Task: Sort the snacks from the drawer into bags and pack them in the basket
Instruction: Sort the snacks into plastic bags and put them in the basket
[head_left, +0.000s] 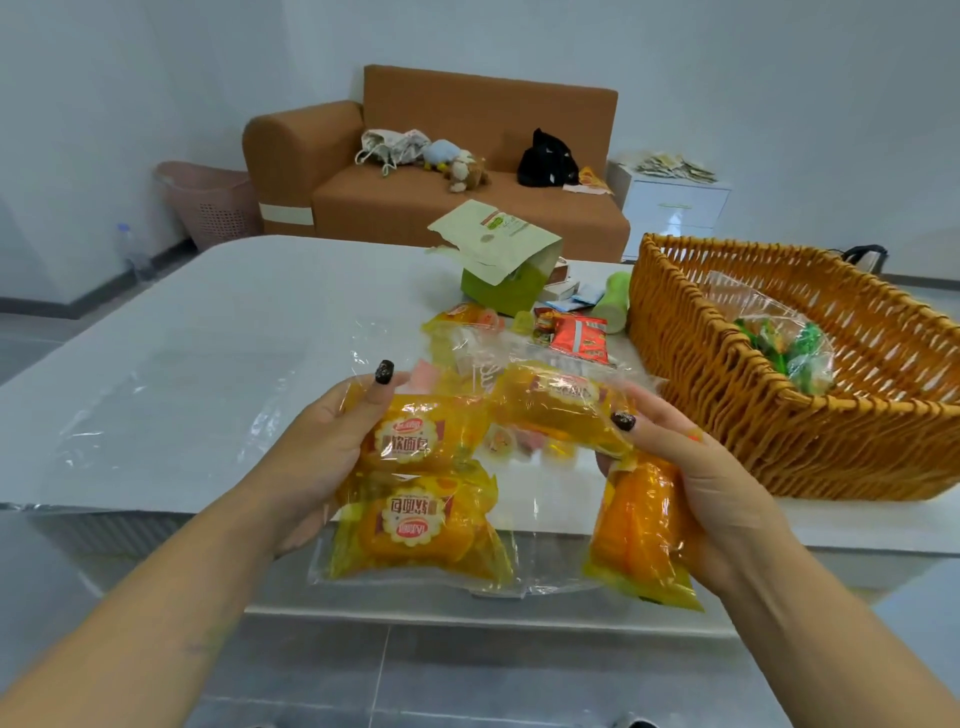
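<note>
I see the glossy white counter (182, 364), with the woven orange wicker basket (779, 415) at its right edge. My left hand (317, 452) and right hand (691, 467) grip the clear plastic bag of yellow bread packets (415, 519) over the near edge.

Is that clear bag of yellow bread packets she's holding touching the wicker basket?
Apart. The head view shows bare white table between the right hand holding the clear bag and the wicker basket.

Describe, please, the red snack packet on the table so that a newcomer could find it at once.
Start at the wicker basket on the table's right side. Just left of its near corner, among loose snacks, lies the red packet. It is the only red-orange foil pack there, unlike the yellow bread packs in the person's hands.
</note>
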